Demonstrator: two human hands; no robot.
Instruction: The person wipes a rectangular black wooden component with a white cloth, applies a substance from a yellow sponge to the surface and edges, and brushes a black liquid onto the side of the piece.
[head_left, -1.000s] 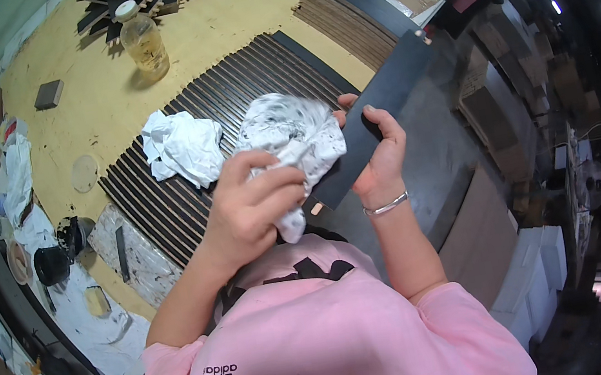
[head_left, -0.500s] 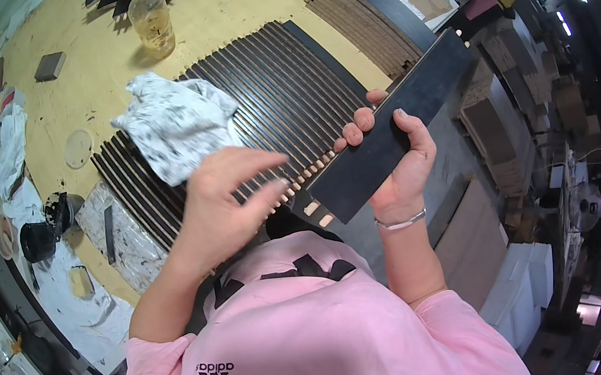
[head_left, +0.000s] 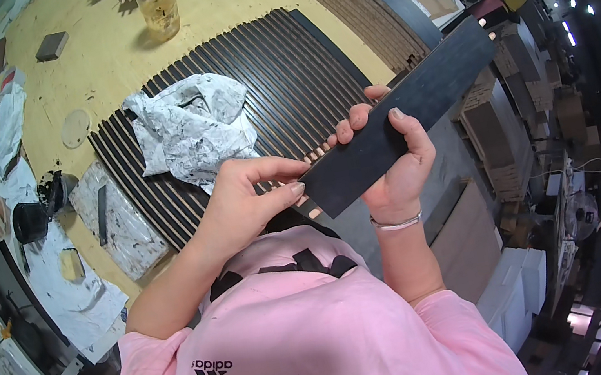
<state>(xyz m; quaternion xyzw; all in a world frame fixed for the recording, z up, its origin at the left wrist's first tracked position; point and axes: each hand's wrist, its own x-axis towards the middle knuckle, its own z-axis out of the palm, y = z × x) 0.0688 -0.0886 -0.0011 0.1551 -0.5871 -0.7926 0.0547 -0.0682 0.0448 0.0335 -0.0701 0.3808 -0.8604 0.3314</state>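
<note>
A black wooden board (head_left: 402, 127) with pale dowel pegs at both ends slants up to the right in front of me. My right hand (head_left: 395, 160) grips it from below, thumb on the dark face and fingers over the far edge. At its lower left end, my left hand (head_left: 258, 194) is closed, thumb and forefinger pinching the corner beside the pegs. Behind the hands, several dark slats (head_left: 280, 68) stand on edge in a tight row, pegs toward me. A white rag (head_left: 195, 129) with black smears lies crumpled on the row's left part.
On the yellow tabletop (head_left: 106, 69) stand a plastic bottle (head_left: 158, 8) and a small dark block (head_left: 52, 45). Another stack of brown slats (head_left: 372, 20) lies at the right. A black cup (head_left: 30, 222) and a stained plastic-wrapped slab (head_left: 120, 225) are at the left. Boxes are stacked beyond.
My left hand has moved right and closed on the board's lower left end. The board has shifted slightly up and right, its face turned more toward me. My right hand keeps its grip.
</note>
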